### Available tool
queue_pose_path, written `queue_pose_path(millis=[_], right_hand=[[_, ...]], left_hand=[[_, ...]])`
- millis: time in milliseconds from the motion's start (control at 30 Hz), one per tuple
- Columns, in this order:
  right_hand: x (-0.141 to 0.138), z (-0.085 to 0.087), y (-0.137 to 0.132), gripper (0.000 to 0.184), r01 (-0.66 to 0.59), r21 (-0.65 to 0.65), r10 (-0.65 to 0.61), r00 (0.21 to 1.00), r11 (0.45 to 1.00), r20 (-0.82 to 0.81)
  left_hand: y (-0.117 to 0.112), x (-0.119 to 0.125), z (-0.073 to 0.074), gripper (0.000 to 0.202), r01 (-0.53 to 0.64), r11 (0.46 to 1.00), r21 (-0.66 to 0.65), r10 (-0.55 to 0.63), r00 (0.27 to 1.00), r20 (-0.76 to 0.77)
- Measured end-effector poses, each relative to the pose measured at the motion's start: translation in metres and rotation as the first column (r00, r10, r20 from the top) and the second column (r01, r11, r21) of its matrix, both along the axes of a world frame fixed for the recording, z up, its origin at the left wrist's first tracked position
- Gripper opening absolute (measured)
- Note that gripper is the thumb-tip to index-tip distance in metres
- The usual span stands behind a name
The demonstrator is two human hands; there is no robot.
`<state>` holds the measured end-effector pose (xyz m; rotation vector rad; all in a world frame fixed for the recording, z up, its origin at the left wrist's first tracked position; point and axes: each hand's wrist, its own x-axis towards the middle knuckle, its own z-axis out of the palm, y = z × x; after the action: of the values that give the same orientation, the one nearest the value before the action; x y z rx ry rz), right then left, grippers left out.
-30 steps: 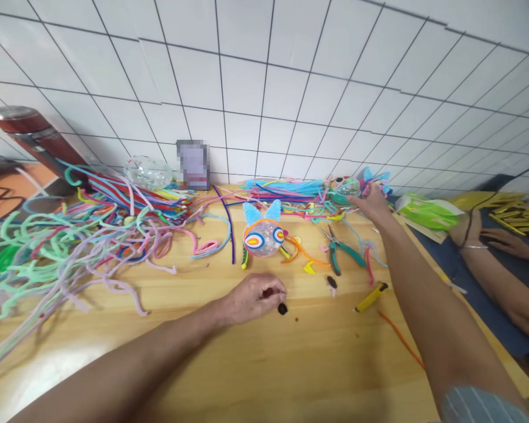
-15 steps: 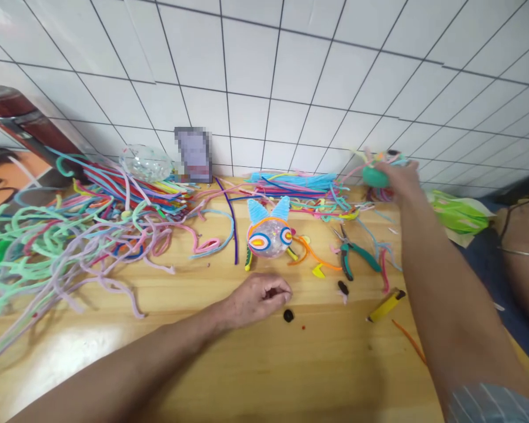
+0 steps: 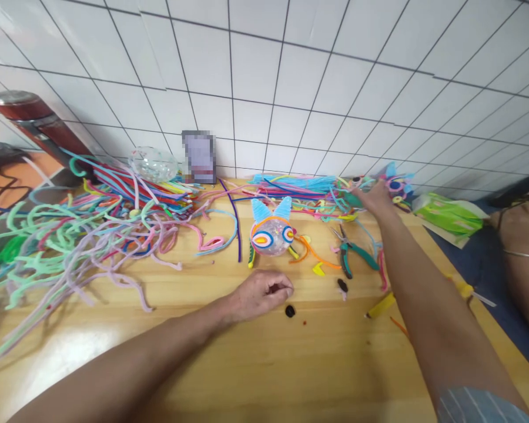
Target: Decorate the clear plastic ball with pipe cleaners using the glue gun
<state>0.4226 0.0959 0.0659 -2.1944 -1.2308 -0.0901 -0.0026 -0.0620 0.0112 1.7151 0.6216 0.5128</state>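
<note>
My left hand (image 3: 262, 295) rests on the table with its fingers curled and the fingertips pinched. Whatever is between them is too small to make out. A round black piece (image 3: 290, 311) lies just below it. Beyond it stands a clear ball figure (image 3: 275, 237) with blue fuzzy ears and ringed eyes. My right hand (image 3: 378, 201) reaches to the back right, its fingers closed on a green craft piece (image 3: 351, 200) with colored fuzzy stems. Close behind that hand is a blue craft figure (image 3: 395, 187) with a ringed eye, partly hidden.
Fuzzy craft stems (image 3: 83, 247) cover the left side; a blue bundle (image 3: 297, 185) lies along the wall. Pliers (image 3: 347, 258), a yellow cutter (image 3: 379, 305) and a green packet (image 3: 449, 214) lie right. A flask (image 3: 39, 123) and phone (image 3: 199, 157) stand behind. Another person's arm (image 3: 524, 258) is at right.
My right hand has lowered the green craft piece and brought it left, beside the stem bundle. The blue figure behind it now shows. My left hand has stayed in place; the view has shifted slightly.
</note>
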Motion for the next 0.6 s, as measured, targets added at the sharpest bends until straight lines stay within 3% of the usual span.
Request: queue_pose_path(millis=[100, 200, 300, 367, 433, 500, 600], right_hand=[[-0.026, 0.006, -0.004, 0.085, 0.014, 0.043, -0.018, 0.996, 0.999, 0.088], [-0.057, 0.017, -0.001, 0.064, -0.192, 0.097, 0.164, 0.958, 0.977, 0.236], [-0.095, 0.016, 0.013, 0.051, -0.469, -0.096, 0.477, 0.835, 0.878, 0.275], [-0.117, 0.007, 0.026, 0.060, -0.565, -0.265, 0.623, 0.735, 0.781, 0.269], [-0.132, -0.004, 0.039, 0.073, -0.577, -0.364, 0.674, 0.692, 0.731, 0.257], [-0.138, -0.013, 0.051, 0.077, -0.542, -0.407, 0.661, 0.708, 0.735, 0.249], [-0.136, -0.016, 0.065, 0.062, -0.489, -0.448, 0.627, 0.741, 0.748, 0.239]], left_hand=[[0.000, 0.000, 0.001, 0.022, 0.012, 1.000, 0.010, -0.012, 1.000, 0.002], [0.000, 0.001, 0.000, 0.022, 0.009, 1.000, 0.014, -0.009, 1.000, -0.006], [0.000, 0.002, -0.002, 0.022, 0.008, 1.000, 0.018, -0.007, 1.000, -0.007], [0.000, 0.002, -0.004, 0.021, 0.010, 1.000, 0.017, -0.009, 1.000, -0.012], [0.000, 0.002, -0.005, 0.021, 0.011, 1.000, 0.019, -0.010, 1.000, -0.019], [0.000, 0.003, -0.006, 0.020, 0.006, 1.000, 0.029, -0.006, 1.000, -0.015], [0.000, 0.004, -0.006, 0.020, 0.001, 0.999, 0.049, -0.001, 1.000, -0.008]])
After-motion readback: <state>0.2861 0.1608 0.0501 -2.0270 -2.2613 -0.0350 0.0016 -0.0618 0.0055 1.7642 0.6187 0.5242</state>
